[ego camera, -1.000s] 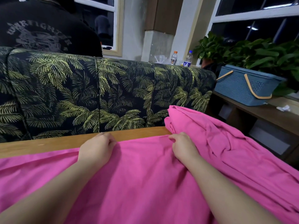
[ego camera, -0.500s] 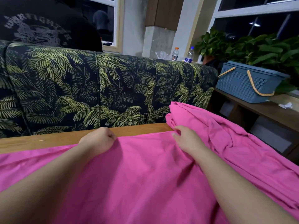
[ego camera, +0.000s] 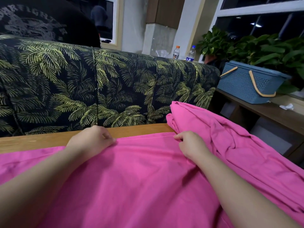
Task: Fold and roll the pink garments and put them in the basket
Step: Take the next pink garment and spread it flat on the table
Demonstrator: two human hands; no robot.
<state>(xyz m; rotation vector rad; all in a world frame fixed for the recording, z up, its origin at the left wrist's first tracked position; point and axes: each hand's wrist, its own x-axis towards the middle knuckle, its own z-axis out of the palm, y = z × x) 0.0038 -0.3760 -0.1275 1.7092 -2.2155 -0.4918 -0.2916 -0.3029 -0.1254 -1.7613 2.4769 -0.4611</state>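
Pink garment (ego camera: pixel 148 178): lying spread over the wooden tabletop (ego camera: pixel 41 140), bunching at the right. Left hand (ego camera: pixel 92 142) and right hand (ego camera: pixel 189 143): apart, each pinching the garment's far hem. Blue basket (ego camera: pixel 246 83): sitting on a shelf (ego camera: pixel 271 114) at right, well apart.

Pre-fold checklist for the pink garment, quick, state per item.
1. Left hand grips the garment's far hem: ok.
2. Right hand pinches the same hem: ok.
3. Hem between the hands lies straight: ok.
4. Garment flat on the table: not ok, creased by the right wrist.
5. Pile off the fold area: not ok, it touches the hem's right end.
6. Basket open: cannot tell.
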